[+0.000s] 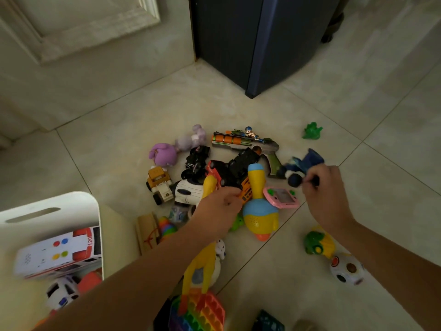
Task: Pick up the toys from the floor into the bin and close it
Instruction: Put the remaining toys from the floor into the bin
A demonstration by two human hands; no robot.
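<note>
A pile of toys lies on the tiled floor. My left hand (218,206) is closed on the orange and black toy truck (232,177) in the middle of the pile. My right hand (324,187) pinches a blue plush toy (304,163) by a dark limb at the pile's right edge. The white bin (59,206) stands open at the lower left and holds a white ambulance (59,253) and a few other toys. A yellow and blue bowling-pin toy (259,201) lies between my hands, next to a pink handheld game (282,197).
A toy gun (245,142), purple plush toys (176,149), a yellow truck (158,185), green toys (312,131) and a puzzle ball (347,269) are scattered around. A rainbow pop pad (202,311) lies near me. A dark cabinet (250,44) stands behind the pile.
</note>
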